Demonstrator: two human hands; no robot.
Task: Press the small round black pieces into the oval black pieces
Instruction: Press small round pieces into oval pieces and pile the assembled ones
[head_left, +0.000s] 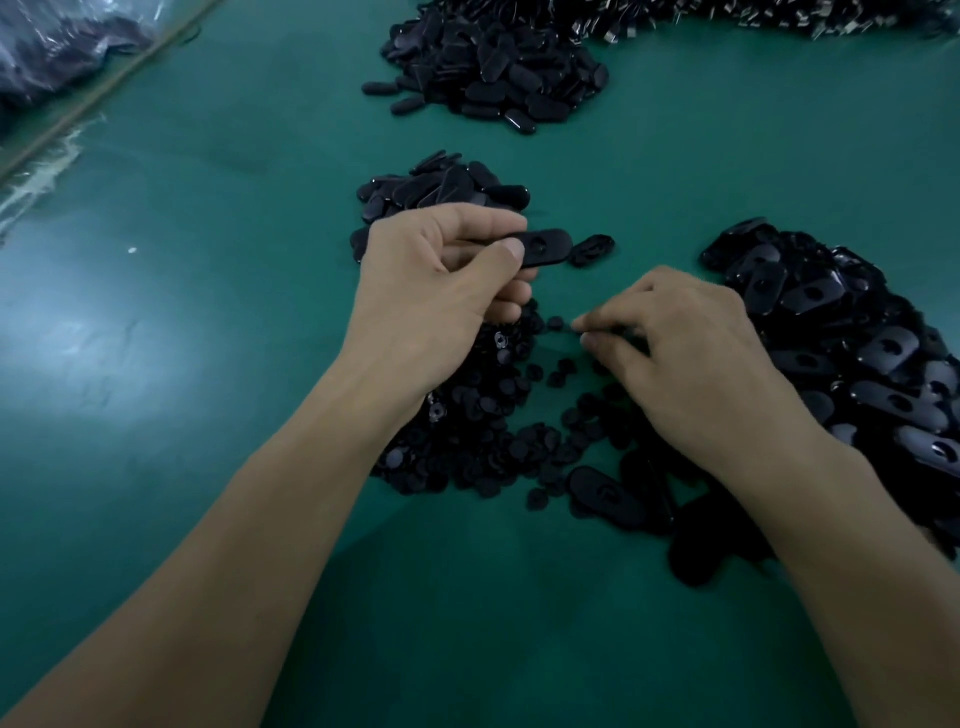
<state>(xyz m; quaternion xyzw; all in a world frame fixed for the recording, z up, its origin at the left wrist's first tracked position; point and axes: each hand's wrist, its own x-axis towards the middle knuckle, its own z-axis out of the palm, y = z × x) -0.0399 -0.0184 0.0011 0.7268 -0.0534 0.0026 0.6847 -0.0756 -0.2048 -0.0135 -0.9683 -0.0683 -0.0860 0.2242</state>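
While the left hand (441, 280) grips one oval black plastic piece (543, 248), its socket apparently unfilled, the right hand (691, 358) pinches a small round black piece (573, 327) above the loose heap (467, 431). A fitted pile (857, 358) lies to the right; many unfitted ovals (447, 182) remain.

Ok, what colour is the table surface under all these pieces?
The table is dark teal green, seen in the head view.

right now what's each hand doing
Left hand: holding a flat oval black piece.
Right hand: fingers pinched over small round black pieces; holding one cannot be told.
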